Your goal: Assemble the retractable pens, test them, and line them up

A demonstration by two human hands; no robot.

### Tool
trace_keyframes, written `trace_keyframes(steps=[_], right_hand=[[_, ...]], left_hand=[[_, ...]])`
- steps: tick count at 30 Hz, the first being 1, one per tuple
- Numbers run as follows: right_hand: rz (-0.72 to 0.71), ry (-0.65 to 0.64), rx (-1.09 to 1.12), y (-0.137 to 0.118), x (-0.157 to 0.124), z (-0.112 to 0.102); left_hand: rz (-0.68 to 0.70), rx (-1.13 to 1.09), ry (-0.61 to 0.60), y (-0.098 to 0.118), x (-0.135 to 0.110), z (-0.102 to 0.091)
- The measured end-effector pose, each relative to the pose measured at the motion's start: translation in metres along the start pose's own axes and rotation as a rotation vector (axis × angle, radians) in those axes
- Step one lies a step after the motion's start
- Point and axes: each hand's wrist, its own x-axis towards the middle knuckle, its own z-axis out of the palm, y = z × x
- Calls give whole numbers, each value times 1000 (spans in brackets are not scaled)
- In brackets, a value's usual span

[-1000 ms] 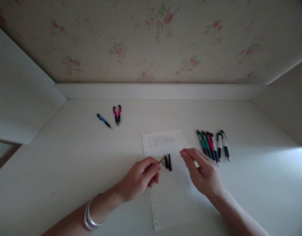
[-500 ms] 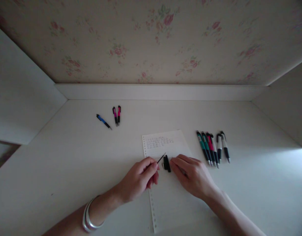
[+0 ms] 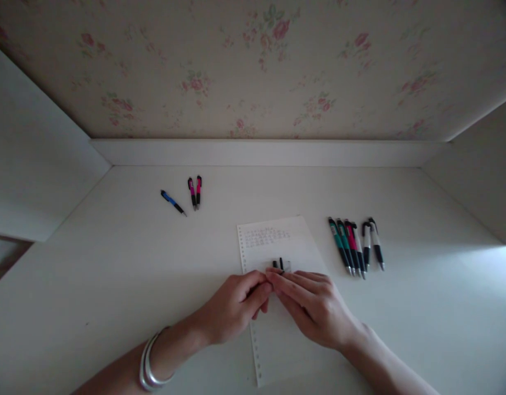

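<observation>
My left hand (image 3: 236, 304) is curled in a pinch over the left side of a sheet of punched paper (image 3: 277, 241); what it pinches is hidden now. My right hand (image 3: 310, 304) lies against it, fingertips meeting the left fingertips, fingers closed over small black pen parts (image 3: 278, 264) whose ends stick out just above them. The paper carries faint handwriting near its top. A silver bangle sits on my left wrist.
A row of several pens (image 3: 355, 244), teal, pink and white, lies right of the paper. At the back left lie a blue pen (image 3: 173, 202) and two pink pens (image 3: 194, 191). White side walls and a flowered back wall enclose the white desk (image 3: 113, 274).
My right hand slid left across the paper onto the black pen parts and met my left hand. The thin black rod in my left fingers is no longer visible.
</observation>
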Motion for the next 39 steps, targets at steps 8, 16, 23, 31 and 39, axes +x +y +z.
trace_keyframes(steps=[8,16,23,31,39], right_hand=[[390,436,73,15,-2,-13],[402,28,-200,34,-2,-13],[372,12,-244,37,-4,-9],[167,265,-155,18,-3,-9],[-197,-57,-321,-17,3,15]], left_hand=[[-38,-76,7,-3,1,-2],[-33,-201,63,-6,4,-3],[-38,-233,57,-8,4,-2],[-52,-432,115,-5,6,-4],[-30,-355,236,0,3,12]])
